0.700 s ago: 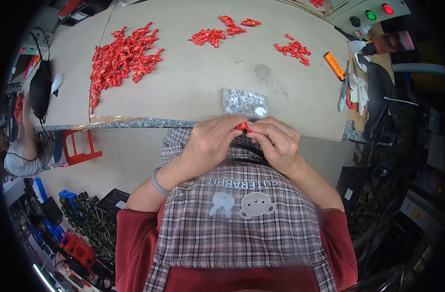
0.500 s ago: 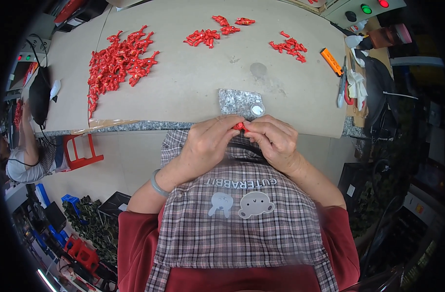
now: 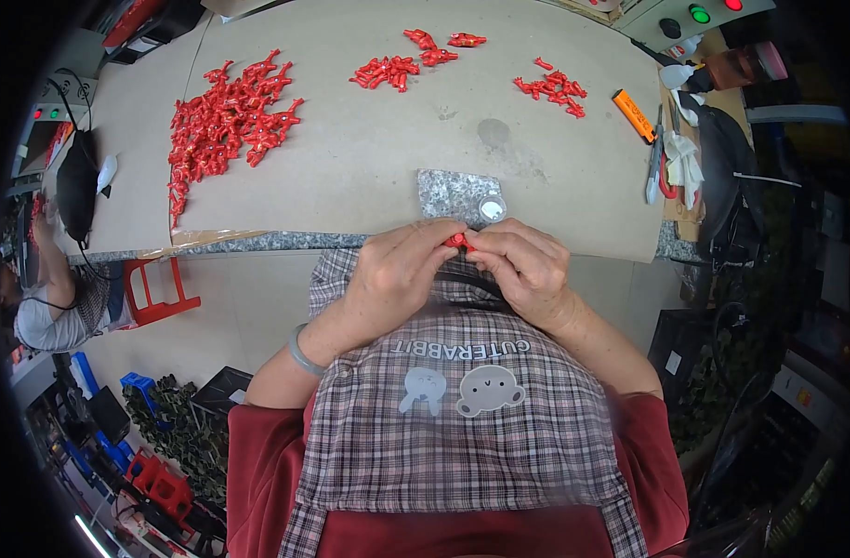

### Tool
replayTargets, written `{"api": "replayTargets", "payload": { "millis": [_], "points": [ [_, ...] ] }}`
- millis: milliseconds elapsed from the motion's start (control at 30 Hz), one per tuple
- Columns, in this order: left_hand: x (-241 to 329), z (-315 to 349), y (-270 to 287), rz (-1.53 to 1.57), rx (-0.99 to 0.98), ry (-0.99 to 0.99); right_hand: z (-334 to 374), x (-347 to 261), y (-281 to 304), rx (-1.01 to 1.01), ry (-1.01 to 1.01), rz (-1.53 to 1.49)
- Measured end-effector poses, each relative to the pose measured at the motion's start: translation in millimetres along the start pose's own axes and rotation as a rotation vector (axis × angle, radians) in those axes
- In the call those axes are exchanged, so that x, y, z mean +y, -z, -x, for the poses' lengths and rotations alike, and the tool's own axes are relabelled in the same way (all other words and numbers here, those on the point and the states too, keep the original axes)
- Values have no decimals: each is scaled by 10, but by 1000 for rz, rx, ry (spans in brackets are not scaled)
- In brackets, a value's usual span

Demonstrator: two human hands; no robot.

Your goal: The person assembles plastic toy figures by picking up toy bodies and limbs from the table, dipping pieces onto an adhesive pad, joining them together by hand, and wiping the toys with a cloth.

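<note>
Between the fingertips of both hands, just off the table's near edge, is a small red plastic figure piece (image 3: 459,242). My left hand (image 3: 399,267) pinches it from the left, and my right hand (image 3: 527,265) pinches it from the right. The fingers cover most of it, so its exact shape is hidden. Just beyond the hands lies a speckled grey patch (image 3: 448,192) with a small round clear-topped dish (image 3: 492,209) on it. A large heap of red figures (image 3: 222,121) lies at the left. Smaller groups of red pieces lie at the far middle (image 3: 385,73) and far right (image 3: 552,90).
At the table's right are an orange box-like tool (image 3: 634,116), a grey-handled cutter (image 3: 653,172), crumpled tissue (image 3: 685,163) and a reddish jar (image 3: 745,67). A control box with lit buttons (image 3: 699,15) stands at the far right. Left, another person (image 3: 58,302) sits near a red stool (image 3: 160,293).
My hands hold almost the same pose around the red piece. At the left, the other person's arm and head have shifted slightly.
</note>
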State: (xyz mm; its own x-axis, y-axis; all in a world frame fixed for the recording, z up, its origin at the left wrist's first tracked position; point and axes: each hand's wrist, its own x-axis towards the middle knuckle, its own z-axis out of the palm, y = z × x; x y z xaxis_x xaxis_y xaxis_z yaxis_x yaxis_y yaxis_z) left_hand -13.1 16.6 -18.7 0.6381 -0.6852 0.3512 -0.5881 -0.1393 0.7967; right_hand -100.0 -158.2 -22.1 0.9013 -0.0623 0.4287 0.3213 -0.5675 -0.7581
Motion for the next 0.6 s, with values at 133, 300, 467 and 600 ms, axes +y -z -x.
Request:
{"api": "replayTargets", "payload": {
  "millis": [133, 300, 467, 600],
  "points": [
    [-39, 27, -6, 25, -9, 12, -34, 16, 8, -8, 43, -14],
    [-63, 62, 7, 117, 46, -33, -103, -47, 27, 17, 158, 17],
    [-54, 46, 60, 120, 52, -184, -129, -118, 40, 38, 225, 39],
    [-55, 52, 75, 118, 63, -221, -129, -154, 33, 40, 246, 9]
  ]
}}
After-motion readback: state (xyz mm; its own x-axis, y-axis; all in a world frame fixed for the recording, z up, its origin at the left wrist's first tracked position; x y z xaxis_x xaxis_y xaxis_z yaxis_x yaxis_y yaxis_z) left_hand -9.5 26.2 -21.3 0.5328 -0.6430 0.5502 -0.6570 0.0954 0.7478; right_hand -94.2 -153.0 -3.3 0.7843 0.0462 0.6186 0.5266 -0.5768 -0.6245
